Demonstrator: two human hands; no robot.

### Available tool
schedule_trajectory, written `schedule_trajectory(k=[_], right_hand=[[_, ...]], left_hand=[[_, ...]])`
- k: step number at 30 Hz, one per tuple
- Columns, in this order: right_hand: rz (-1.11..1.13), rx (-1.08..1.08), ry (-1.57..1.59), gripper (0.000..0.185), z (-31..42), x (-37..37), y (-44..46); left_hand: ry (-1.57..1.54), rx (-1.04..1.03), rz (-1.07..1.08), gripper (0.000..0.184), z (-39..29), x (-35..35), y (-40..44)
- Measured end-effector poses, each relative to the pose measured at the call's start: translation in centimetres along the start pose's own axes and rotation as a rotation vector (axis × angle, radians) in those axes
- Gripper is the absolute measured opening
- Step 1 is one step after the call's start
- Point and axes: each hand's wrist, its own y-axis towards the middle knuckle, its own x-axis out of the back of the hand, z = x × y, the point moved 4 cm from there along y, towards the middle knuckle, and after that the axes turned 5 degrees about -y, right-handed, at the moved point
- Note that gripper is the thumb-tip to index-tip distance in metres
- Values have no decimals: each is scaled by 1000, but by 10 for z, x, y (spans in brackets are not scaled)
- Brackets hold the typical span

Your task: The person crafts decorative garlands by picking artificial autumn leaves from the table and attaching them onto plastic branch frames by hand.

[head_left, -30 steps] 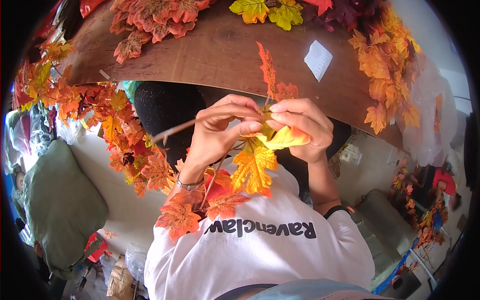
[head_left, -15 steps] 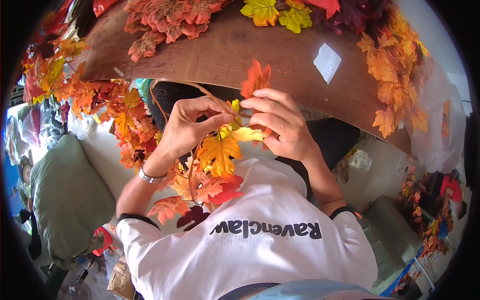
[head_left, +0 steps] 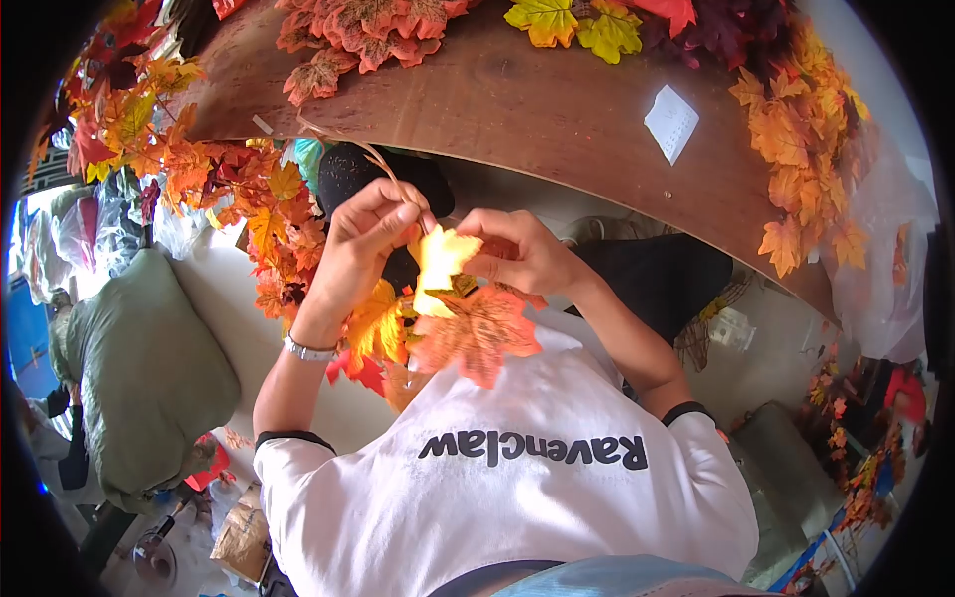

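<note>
My left hand (head_left: 366, 239), with a bracelet at the wrist, pinches the thin brown stem (head_left: 383, 164) of an artificial leaf garland. My right hand (head_left: 522, 249) is closed close beside it, fingers together at a bright yellow leaf (head_left: 443, 261); exactly what they grip is partly hidden. Below both hands hang an orange-red maple leaf (head_left: 482, 333) and a yellow-orange leaf (head_left: 376, 323). The loose end of the stem reaches up over the table edge.
Ahead is a brown wooden table (head_left: 557, 119) bearing coral leaves (head_left: 368, 30), yellow-green leaves (head_left: 577, 28) and a white paper piece (head_left: 671, 123). Orange leaf garlands hang at the left (head_left: 274, 209) and right (head_left: 786, 149). A green sack (head_left: 154, 378) stands at left.
The red-orange leaf that my right hand held up is lowered, and an orange-red leaf now hangs under the hands. My right hand has moved down and left, nearer my left hand.
</note>
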Motion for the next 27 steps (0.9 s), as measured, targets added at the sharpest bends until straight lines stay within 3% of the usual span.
schedule_trajectory(k=[2, 3, 8, 11, 14, 19, 24, 27], right_hand=[[8, -83, 410, 13, -10, -9, 2], [-6, -142, 418, 14, -10, -6, 2], [-136, -93, 88, 16, 3, -4, 0], [-206, 13, -240, 17, -2, -5, -4], [-270, 38, -267, 18, -11, -10, -12], [-369, 121, -234, 20, -28, -20, -9], [-225, -37, 69, 14, -49, -31, -14], [-151, -40, -139, 16, -50, -21, -15]], left_hand=[[-98, 17, 5, 6, 2, 9, 4], [-168, 29, -24, 6, 5, 8, 5], [-377, 35, -22, 7, 21, 7, 13], [-261, -11, -38, 10, 24, 12, 11], [-127, -29, -88, 13, 24, 15, 4], [-253, -75, -131, 21, 32, 18, -1], [-221, -99, -189, 24, 44, 18, -2], [-276, -103, -198, 24, 57, 12, 2]])
